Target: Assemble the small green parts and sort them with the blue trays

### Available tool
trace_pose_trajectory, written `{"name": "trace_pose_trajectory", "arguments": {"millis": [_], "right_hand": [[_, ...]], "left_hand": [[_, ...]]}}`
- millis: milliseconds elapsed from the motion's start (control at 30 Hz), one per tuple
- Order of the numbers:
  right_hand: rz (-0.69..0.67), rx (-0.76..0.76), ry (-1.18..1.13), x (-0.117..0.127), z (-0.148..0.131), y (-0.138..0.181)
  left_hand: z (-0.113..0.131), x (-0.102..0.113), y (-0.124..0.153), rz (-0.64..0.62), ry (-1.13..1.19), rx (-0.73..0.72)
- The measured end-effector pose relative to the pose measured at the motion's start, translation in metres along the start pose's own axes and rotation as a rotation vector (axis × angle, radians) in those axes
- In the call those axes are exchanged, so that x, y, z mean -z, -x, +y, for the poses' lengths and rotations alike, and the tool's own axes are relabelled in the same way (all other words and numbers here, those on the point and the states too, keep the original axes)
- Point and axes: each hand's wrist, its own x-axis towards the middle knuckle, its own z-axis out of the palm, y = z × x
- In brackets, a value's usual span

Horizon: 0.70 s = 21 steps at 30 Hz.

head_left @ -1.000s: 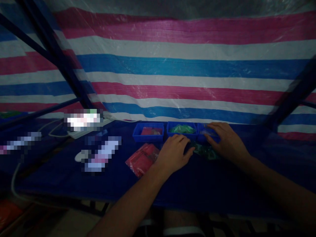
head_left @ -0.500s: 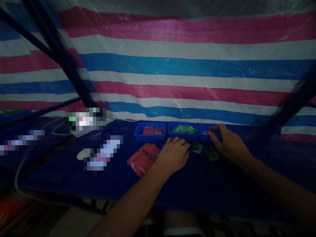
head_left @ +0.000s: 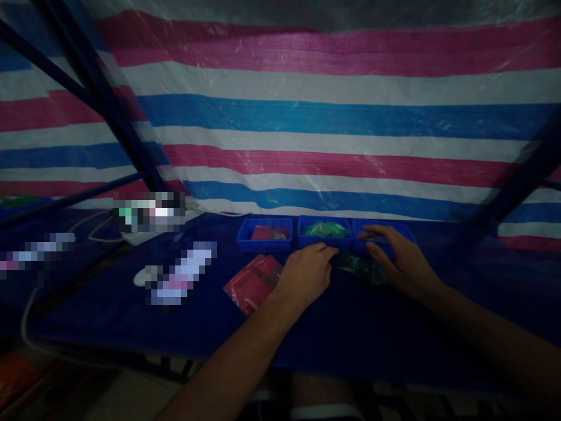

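My left hand (head_left: 307,270) is low over the blue table, between a red plastic packet stack (head_left: 254,282) and dark green plastic packets (head_left: 362,267). Its fingers are bent together, the index finger reaching to the left end of the green packets; what they hold, if anything, is hidden. My right hand (head_left: 401,254) hovers at the right end of those packets, thumb and fingers apart, nothing visible between them. Behind it is the right blue bin (head_left: 405,232), its contents mostly hidden. The middle blue bin (head_left: 302,235) holds bright green packets (head_left: 326,229); the left blue bin (head_left: 263,245) holds red packets (head_left: 265,233).
On the left of the table (head_left: 109,310) lie a white rounded object (head_left: 146,275) and a blurred-out phone-like object (head_left: 186,272). Farther back, a white power strip (head_left: 140,235) trails cables. A striped tarp (head_left: 333,117) hangs behind, with blue metal posts (head_left: 127,140) at the sides.
The fingers of my left hand have drawn together, with the index finger more stretched to the right. My right hand has shifted slightly left and down, staying open. The packets look unmoved.
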Motion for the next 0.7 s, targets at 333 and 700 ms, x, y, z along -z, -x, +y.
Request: {"name": "trace_pose_trajectory", "arguments": {"millis": [333, 700], "right_hand": [[-0.043, 0.001, -0.170, -0.004, -0.011, 0.007], [-0.083, -0.299, -0.783, -0.016, -0.012, 0.006]], "left_hand": [[0.001, -0.003, -0.004, 0.189, 0.181, -0.043], [0.016, 0.001, -0.006, 0.300, 0.437, -0.142]]}}
